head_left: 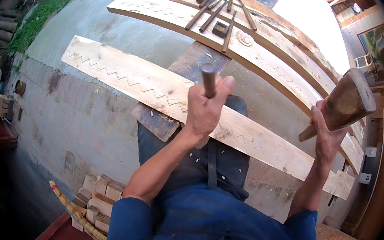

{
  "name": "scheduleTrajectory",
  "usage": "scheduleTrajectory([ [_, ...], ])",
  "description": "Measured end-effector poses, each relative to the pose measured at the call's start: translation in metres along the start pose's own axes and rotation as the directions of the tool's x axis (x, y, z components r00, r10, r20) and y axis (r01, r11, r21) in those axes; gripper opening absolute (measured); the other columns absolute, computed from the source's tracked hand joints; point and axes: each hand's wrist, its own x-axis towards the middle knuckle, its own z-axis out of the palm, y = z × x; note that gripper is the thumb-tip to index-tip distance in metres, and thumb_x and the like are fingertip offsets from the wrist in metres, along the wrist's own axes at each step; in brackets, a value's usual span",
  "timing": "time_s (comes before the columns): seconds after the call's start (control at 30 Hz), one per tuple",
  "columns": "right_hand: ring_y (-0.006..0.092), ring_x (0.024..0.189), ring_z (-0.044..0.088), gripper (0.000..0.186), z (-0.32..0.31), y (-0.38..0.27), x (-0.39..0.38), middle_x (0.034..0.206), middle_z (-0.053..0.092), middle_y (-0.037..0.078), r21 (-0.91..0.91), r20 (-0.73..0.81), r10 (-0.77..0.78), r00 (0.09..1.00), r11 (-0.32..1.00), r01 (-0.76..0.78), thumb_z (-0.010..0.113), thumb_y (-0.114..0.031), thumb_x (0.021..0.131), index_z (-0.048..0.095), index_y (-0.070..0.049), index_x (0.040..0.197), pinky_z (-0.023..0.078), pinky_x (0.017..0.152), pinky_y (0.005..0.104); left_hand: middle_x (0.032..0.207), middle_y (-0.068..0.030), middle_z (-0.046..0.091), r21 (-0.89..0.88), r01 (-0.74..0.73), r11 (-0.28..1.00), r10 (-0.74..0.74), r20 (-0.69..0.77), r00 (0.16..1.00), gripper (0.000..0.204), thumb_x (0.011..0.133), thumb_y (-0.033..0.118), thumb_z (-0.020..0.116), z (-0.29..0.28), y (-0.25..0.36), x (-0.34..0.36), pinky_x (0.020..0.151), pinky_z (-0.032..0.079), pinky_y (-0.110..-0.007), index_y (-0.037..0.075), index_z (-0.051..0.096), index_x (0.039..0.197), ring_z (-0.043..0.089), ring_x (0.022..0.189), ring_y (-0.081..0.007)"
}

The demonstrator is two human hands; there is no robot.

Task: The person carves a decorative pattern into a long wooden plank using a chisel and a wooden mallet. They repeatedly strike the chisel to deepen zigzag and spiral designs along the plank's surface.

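My left hand is wrapped round an upright chisel over a long pale plank carved or marked with a zigzag line; the chisel's lower end is hidden by the hand. The plank lies crosswise over my lap, on a dark stained board. My right hand grips a brown wooden mallet, raised at the right near the planks. A second pale plank behind bears a zigzag and a carved rosette, with several chisels lying across it and the board beside it.
Wood blocks and a bamboo chair are at lower left. Stacked logs and grass lie beyond the concrete floor at upper left. More boards lie at back; a framed picture hangs at right.
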Motion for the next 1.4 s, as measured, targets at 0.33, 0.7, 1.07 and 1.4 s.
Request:
scheduleTrajectory([
  [0.33,0.0109,0.064,0.062,0.014,0.062,0.112,-0.096,0.077,0.066,0.003,0.235,0.364,0.415,0.834,0.825,-0.514,0.075,-0.01,0.092,0.067,0.001,0.095,0.051,0.06,0.0281,0.06,0.0024,0.029,-0.224,-0.169,0.96,0.115,-0.237,0.965,0.055,0.117,0.039,0.05,-0.062,0.048,0.03,0.053,0.029,-0.029,0.014,0.033,0.071,0.029,0.054,-0.0103],
  [0.7,0.0106,0.065,0.063,0.013,0.064,0.136,-0.107,0.076,0.067,0.002,0.231,0.341,0.332,0.879,0.877,-0.421,0.076,-0.01,0.09,0.068,0.0,0.09,0.051,0.06,0.0282,0.061,0.0072,0.034,0.007,-0.287,0.958,0.286,-0.107,0.952,0.059,0.104,0.061,0.063,0.012,0.008,0.193,0.055,0.035,-0.027,0.019,0.039,0.069,0.035,0.058,-0.0069],
  [1.07,0.0135,0.074,0.069,0.016,0.059,0.132,-0.108,0.082,0.073,0.005,0.216,0.33,0.314,0.89,0.893,-0.396,0.079,-0.011,0.087,0.073,0.002,0.094,0.055,0.071,0.0318,0.06,0.0064,0.037,0.283,-0.188,0.941,0.192,0.013,0.981,0.059,0.106,0.059,0.063,0.039,-0.055,0.25,0.051,0.031,-0.027,0.019,0.04,0.069,0.036,0.055,-0.0065],
  [1.4,0.0166,0.078,0.069,0.022,0.057,0.133,-0.106,0.084,0.074,0.009,0.188,0.325,0.294,0.899,0.911,-0.366,0.081,-0.011,0.086,0.071,0.003,0.099,0.056,0.076,0.0341,0.062,0.0037,0.049,0.574,-0.551,0.607,0.357,0.423,0.833,0.044,0.106,0.038,0.073,0.075,-0.032,0.224,0.054,0.037,-0.035,0.01,0.053,0.077,0.048,0.057,-0.0123],
])
